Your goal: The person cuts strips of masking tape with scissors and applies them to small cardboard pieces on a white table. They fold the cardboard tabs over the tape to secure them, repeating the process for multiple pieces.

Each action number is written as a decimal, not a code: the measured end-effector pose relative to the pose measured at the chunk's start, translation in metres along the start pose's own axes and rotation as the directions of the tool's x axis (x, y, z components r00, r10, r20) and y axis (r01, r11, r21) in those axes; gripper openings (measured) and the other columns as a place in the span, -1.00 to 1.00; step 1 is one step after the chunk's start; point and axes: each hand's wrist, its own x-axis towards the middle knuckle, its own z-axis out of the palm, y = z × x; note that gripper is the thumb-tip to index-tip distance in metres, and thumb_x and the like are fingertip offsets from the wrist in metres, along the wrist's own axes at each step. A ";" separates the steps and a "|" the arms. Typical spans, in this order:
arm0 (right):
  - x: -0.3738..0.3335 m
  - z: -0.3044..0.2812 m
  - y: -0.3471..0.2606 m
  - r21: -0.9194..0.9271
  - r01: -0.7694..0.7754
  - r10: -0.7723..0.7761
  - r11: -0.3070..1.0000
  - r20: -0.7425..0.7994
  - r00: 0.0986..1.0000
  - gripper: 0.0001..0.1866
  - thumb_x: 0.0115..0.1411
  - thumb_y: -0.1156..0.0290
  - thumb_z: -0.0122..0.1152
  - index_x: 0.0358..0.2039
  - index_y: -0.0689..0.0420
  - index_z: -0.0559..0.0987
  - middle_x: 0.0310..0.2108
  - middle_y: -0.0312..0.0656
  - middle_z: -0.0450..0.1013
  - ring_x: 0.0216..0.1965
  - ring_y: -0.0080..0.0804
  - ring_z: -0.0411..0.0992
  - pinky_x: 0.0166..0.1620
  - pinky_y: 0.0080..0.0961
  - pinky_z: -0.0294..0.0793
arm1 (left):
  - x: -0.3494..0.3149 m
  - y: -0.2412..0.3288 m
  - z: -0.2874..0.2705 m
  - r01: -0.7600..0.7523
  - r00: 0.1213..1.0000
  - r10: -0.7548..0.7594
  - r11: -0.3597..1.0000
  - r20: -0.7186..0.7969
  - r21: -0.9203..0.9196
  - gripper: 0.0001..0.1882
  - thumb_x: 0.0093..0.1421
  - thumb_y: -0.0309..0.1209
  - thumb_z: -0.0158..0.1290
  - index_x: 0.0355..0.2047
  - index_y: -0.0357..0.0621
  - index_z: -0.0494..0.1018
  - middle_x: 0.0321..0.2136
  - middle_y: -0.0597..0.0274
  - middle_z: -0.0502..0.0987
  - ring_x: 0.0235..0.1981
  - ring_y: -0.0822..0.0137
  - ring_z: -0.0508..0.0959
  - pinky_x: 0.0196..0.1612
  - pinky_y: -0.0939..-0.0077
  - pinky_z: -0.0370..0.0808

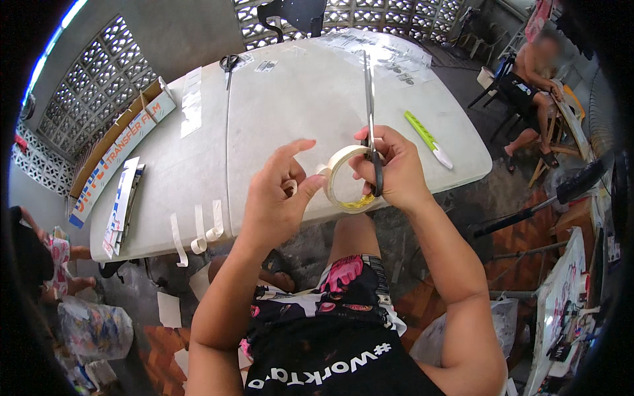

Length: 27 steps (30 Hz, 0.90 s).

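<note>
My right hand (399, 173) grips a pair of black-handled scissors (370, 99), blades pointing away over the table. The same hand also holds a roll of cream masking tape (335, 188) upright by its rim. To the left of the roll is my left hand (274, 191), its index finger stretched and thumb apart from it. The left thumb tip reaches the roll's side, near a short loose tape end (323, 169). A small pale loop (290, 188), perhaps tape, shows by the curled left fingers; how it is held I cannot tell.
Tape strips (199, 228) hang off the near edge of the white table (277, 99). A green cutter (428, 138), other scissors (229, 63), clear plastic sheets (383, 56), folded cardboard (122, 204) and a long open box (125, 148) lie on it. A person (535, 79) sits far right.
</note>
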 end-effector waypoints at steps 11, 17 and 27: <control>-0.044 0.048 0.006 0.369 -0.239 0.217 0.898 0.099 0.971 -0.61 0.24 0.44 0.36 0.03 0.19 0.43 -0.40 -0.23 0.52 -0.42 -0.56 0.55 -0.48 -0.59 0.61 | -0.022 0.004 -0.034 -0.339 0.939 0.342 0.937 -0.023 0.081 -0.88 0.20 -0.67 0.13 -0.28 -0.23 0.46 -0.32 0.11 0.61 -0.46 0.35 0.56 -0.36 0.49 0.49; -0.092 0.059 0.045 0.112 0.090 -0.092 0.990 0.017 0.996 -0.49 0.15 0.50 0.47 0.06 0.20 0.43 -0.27 -0.26 0.49 -0.26 -0.57 0.50 -0.20 -0.56 0.60 | -0.058 0.029 -0.086 0.001 0.992 0.044 0.933 -0.117 0.360 -0.96 0.26 -0.62 0.03 -0.32 -0.26 0.40 -0.44 0.03 0.56 -0.51 0.28 0.54 -0.42 0.45 0.45; -0.128 0.123 0.084 0.016 0.521 -0.480 0.854 0.412 0.775 -0.33 -0.09 0.34 0.67 0.02 0.11 0.49 -0.16 -0.13 0.63 -0.03 -0.18 0.61 0.32 0.00 0.23 | -0.087 0.013 -0.087 0.320 0.919 -0.388 0.842 0.075 0.434 -0.91 0.26 -0.52 0.07 -0.30 -0.32 0.45 -0.46 -0.14 0.56 -0.39 -0.12 0.58 -0.32 0.16 0.48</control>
